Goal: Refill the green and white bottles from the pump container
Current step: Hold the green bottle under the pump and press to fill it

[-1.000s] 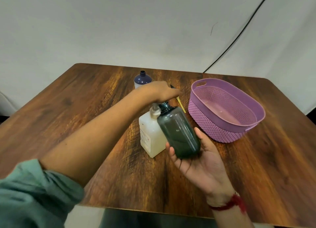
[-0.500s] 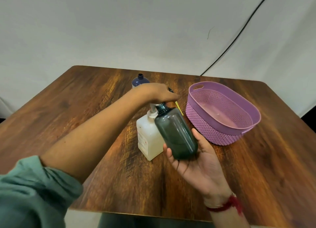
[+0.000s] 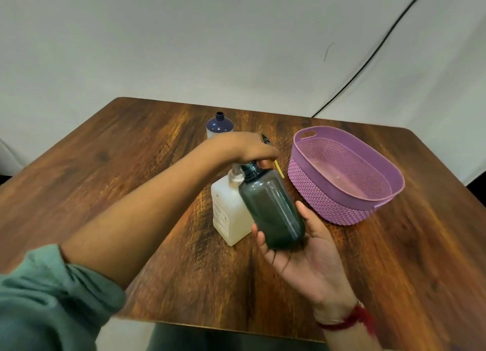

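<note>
A pale cloth backdrop with a black cable (image 3: 368,58) running down it stands behind a dark wooden worktop (image 3: 157,166). The white pump container (image 3: 228,214) stands upright about the middle of the worktop. The left hand (image 3: 247,147) is arched over its pump head, fingers curled down around it, so the nozzle itself is hidden. The right hand (image 3: 307,250) grips the lower body of the green bottle (image 3: 273,206), thumb on one side and fingertips on the other. The bottle is held off the worktop, touching the container's right side and tilted so that its open neck sits just under the left hand. The white bottle (image 3: 219,126), with a dark blue shoulder and no cap, stands near the middle of the far edge, untouched. A purple basket (image 3: 315,203) sits toward the far right corner, with a pen (image 3: 265,139) lying between it and the white bottle.

The step in hand looks like pumping into the green bottle. To do it well, the neck should sit squarely under the spout before each press. Strokes should be slow and full, and straight down so the container does not tip or slide. The bottle should be held steady through them. Whether liquid is flowing cannot be told. Its level is hard to read through the dark plastic, so it is worth checking between strokes.
</note>
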